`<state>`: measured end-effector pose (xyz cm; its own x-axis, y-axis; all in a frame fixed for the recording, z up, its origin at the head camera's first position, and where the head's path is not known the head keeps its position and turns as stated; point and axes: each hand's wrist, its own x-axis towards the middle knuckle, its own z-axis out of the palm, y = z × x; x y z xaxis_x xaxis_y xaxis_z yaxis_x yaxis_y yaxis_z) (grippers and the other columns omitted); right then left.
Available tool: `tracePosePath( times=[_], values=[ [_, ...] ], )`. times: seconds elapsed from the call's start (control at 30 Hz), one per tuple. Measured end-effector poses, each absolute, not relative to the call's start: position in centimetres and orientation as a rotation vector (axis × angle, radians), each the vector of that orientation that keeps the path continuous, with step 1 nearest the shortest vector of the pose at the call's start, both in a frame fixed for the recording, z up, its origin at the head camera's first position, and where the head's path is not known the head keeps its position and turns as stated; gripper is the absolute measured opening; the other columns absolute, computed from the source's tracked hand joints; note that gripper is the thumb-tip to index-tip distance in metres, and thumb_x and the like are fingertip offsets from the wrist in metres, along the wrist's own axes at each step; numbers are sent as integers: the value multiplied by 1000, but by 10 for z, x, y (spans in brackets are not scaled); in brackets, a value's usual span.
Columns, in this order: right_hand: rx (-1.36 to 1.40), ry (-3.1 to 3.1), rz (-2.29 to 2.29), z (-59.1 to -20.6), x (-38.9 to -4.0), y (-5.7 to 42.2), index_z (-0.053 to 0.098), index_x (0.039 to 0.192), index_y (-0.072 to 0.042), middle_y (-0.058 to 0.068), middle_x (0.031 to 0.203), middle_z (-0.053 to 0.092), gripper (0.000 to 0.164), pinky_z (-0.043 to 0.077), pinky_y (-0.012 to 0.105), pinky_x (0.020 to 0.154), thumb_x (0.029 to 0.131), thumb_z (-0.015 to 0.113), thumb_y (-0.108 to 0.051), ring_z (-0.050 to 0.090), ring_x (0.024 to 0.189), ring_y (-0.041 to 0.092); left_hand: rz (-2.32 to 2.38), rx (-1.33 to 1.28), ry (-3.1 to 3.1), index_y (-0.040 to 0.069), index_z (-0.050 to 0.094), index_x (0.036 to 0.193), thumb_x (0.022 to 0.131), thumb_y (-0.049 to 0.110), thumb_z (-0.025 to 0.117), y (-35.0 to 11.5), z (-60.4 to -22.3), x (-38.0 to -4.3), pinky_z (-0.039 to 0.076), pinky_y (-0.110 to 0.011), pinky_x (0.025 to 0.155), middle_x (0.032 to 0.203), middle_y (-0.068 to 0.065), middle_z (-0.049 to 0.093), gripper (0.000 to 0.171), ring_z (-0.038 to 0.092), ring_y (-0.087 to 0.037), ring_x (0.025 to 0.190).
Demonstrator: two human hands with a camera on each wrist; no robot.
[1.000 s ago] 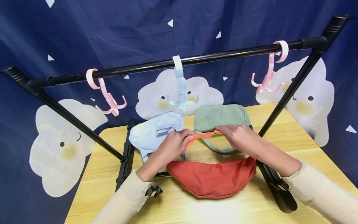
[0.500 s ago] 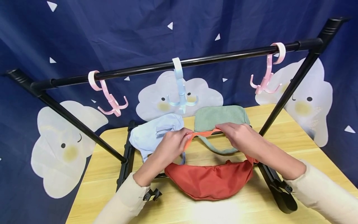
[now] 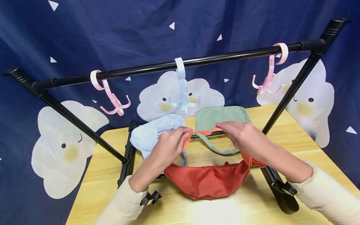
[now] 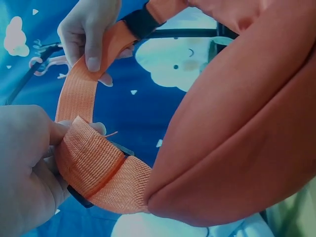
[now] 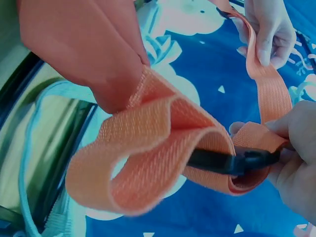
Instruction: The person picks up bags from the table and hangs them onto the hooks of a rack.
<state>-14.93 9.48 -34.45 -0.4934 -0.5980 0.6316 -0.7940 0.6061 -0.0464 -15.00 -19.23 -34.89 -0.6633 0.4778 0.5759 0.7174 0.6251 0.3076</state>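
Observation:
A red waist bag (image 3: 208, 181) hangs by its orange strap (image 3: 204, 132) low over the table, in front of the rack. My left hand (image 3: 170, 142) pinches the strap at the left between thumb and fingers. On the other side my right hand (image 3: 243, 134) pinches it too, and a short span stretches between them. In the right wrist view a black buckle (image 5: 237, 162) sits on the strap beside the right hand, with a loose strap loop (image 5: 123, 163) in front. A dark strap fitting (image 4: 140, 22) shows beyond the right hand in the left wrist view.
A black rack bar (image 3: 225, 57) crosses above my hands. From it hang a left pink hook (image 3: 113, 101), a blue hook (image 3: 183, 90) and a right pink hook (image 3: 267, 81). Behind lie a light blue bag (image 3: 154, 132) and a green bag (image 3: 222, 116) on the wooden table (image 3: 92, 193).
The red bag has shifted slightly left. Some of its strap now sticks out to the right under my right wrist. Both hands keep their pinch and have risen a little.

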Motion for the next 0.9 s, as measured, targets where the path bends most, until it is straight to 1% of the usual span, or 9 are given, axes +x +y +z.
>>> tracePosePath(
  times=[0.13,0.33,0.57,0.7,0.9],
  values=[
    [1116,-2248,477,-339,-147,94,70,123,2,14,108,78,47,64,41,76,78,78,12,78,92,27,-733,-962,-2377,6,73,114,103,14,65,-194,-344,-147,60,-26,68,77,-1,71,16,65,-12,67],
    [1143,-2221,511,-332,-147,92,69,123,3,13,102,77,49,64,38,72,76,78,15,74,82,21,-732,-996,-2327,4,72,114,103,10,63,-196,-340,-145,58,-22,65,80,-4,72,15,64,-11,65],
    [1148,-2171,519,-325,-148,88,69,123,4,15,102,77,53,63,37,70,73,78,17,75,83,24,-750,-1004,-2279,3,71,114,103,9,63,-199,-333,-142,57,-21,63,80,-3,70,15,60,-10,64],
    [1142,-2139,525,-320,-149,86,70,122,3,14,100,77,51,63,37,71,74,77,18,75,81,22,-751,-1007,-2262,3,71,113,102,8,64,-201,-329,-139,57,-22,65,78,-3,68,14,59,-11,64],
    [1151,-2100,543,-310,-147,84,69,125,2,11,94,76,53,63,37,71,75,74,19,72,77,19,-727,-1013,-2219,2,71,112,101,6,64,-202,-323,-136,58,-22,64,78,-3,67,13,59,-11,64]
  ],
)
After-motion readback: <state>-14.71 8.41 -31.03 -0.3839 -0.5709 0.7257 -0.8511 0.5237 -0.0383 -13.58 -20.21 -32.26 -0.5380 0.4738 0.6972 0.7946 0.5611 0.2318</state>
